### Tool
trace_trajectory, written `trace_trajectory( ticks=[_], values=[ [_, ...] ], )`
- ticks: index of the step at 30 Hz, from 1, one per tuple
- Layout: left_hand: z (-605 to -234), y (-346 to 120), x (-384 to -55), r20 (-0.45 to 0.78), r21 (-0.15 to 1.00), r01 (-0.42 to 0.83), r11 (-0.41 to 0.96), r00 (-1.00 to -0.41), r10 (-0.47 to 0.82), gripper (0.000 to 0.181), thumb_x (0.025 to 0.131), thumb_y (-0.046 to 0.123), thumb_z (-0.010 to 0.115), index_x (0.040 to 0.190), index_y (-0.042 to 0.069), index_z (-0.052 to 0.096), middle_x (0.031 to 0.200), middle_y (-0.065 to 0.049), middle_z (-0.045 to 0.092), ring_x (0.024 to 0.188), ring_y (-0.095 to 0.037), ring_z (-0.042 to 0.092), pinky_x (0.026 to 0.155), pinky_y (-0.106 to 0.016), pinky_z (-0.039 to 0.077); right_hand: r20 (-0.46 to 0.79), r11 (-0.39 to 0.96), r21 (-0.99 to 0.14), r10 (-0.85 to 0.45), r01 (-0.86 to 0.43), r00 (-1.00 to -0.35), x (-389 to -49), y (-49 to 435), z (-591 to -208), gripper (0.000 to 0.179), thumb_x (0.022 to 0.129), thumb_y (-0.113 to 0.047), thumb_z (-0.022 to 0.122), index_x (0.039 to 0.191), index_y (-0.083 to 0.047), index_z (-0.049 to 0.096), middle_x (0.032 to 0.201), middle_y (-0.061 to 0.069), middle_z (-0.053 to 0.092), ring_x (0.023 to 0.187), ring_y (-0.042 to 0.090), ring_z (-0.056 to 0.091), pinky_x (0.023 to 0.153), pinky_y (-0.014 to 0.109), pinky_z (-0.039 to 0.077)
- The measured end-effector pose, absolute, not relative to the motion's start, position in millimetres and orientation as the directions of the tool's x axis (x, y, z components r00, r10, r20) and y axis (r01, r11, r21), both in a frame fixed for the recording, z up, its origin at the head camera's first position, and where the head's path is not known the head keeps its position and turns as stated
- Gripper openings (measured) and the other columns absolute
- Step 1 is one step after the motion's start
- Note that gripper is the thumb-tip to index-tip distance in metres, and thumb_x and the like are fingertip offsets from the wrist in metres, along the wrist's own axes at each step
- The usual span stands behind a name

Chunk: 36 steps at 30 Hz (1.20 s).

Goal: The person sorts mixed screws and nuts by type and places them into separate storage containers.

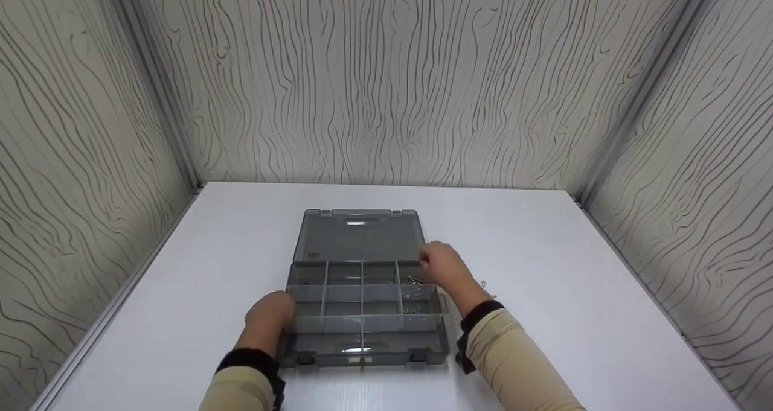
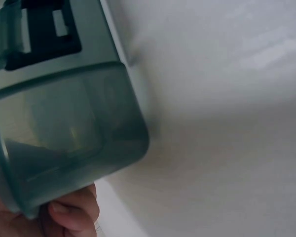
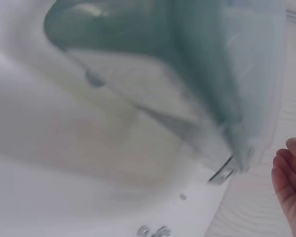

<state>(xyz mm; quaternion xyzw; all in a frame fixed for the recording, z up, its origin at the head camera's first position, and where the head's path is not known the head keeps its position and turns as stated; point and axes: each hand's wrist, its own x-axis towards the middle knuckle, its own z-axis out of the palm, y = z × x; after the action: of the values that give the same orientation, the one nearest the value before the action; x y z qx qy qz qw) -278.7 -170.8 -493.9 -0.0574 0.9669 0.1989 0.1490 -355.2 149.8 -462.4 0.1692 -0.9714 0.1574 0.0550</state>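
A translucent grey compartment box (image 1: pixel 323 343) lies on the table, its lid (image 1: pixel 362 240) folded back flat behind it. My left hand (image 1: pixel 272 312) grips the box's left side; in the left wrist view its curled fingers (image 2: pixel 78 210) are at the wall. Over the back right compartment is my right hand (image 1: pixel 445 269), fingers bent loosely. In the right wrist view, nothing shows between its thumb and fingertips (image 3: pixel 281 173). Small metal fasteners (image 1: pixel 415 280) lie in that compartment, and more small metal pieces (image 1: pixel 413 311) sit in the one before it.
Several loose metal fasteners (image 3: pixel 160 231) lie on the white table (image 1: pixel 531 236) to the right of the box, partly behind my right forearm. Patterned panels (image 1: pixel 386 85) wall in the table at the back and both sides.
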Motion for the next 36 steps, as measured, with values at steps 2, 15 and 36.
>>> trace_trajectory(
  ticks=[2,15,36],
  values=[
    [-494.4,-170.9,-279.5,-0.312,0.365,-0.173,0.915,-0.949,-0.055,0.018,0.083,0.004,0.048,0.092,-0.002,0.062,0.085,-0.013,0.06,0.074,-0.024,0.054,0.066,-0.042,0.049,0.16,0.909,-0.28,-0.273,-0.309,-0.949,-357.8,158.0,-466.5,0.006,0.082,-0.001,0.059,0.081,-0.006,0.062,0.077,0.004,0.056,0.077,0.021,0.055,0.069,0.035,0.048],
    [-493.8,-169.5,-279.1,-0.309,0.374,-0.19,0.908,-0.948,-0.072,0.02,0.082,0.003,0.048,0.095,-0.003,0.062,0.087,-0.015,0.061,0.075,-0.024,0.054,0.067,-0.041,0.05,0.008,0.958,-0.176,-0.229,-0.227,-0.973,-358.4,198.8,-502.8,0.017,0.085,0.0,0.055,0.099,0.0,0.065,0.099,0.017,0.062,0.098,0.033,0.058,0.086,0.042,0.046],
    [-494.9,-170.1,-280.1,-0.311,0.374,-0.19,0.908,-0.948,-0.07,0.028,0.087,0.005,0.04,0.102,-0.005,0.061,0.095,-0.018,0.062,0.082,-0.025,0.056,0.071,-0.043,0.05,0.078,0.939,-0.006,-0.344,-0.345,-0.936,-356.1,207.5,-518.9,0.011,0.082,0.002,0.056,0.074,-0.005,0.059,0.076,0.012,0.059,0.076,0.03,0.059,0.07,0.041,0.049]
  ],
)
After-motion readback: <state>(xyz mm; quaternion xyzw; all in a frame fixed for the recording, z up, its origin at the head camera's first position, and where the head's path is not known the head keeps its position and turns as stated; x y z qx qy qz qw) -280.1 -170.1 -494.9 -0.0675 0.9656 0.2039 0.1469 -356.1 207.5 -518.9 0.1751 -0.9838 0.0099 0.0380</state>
